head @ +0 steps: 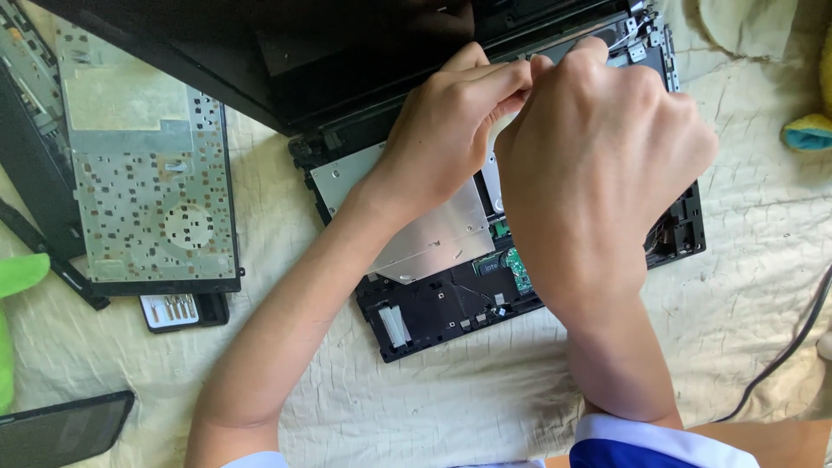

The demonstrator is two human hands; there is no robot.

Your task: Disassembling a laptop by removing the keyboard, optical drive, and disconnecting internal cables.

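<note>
Both hands work close together over the opened laptop base (433, 303) on the cloth: left hand (446, 130) and right hand (598, 165) pinch narrowly near the hinge edge, contents hidden. Steady, gentle pulling seems wise here.

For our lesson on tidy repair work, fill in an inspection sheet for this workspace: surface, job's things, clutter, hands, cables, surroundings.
Surface: creased cream cloth sheet under everything.
Job's things: opened black laptop base with its inner parts bare, a silver metal drive plate and a green circuit board showing; dark hinged screen tilted back.
Clutter: removed keyboard lying back side up; small case of screwdriver bits; dark tablet; green soft item.
Hands: left hand and right hand pinch together at the base's rear edge; what they hold is hidden.
Cables: black cable at right.
Surroundings: yellow and teal soft item at the right edge.
</note>
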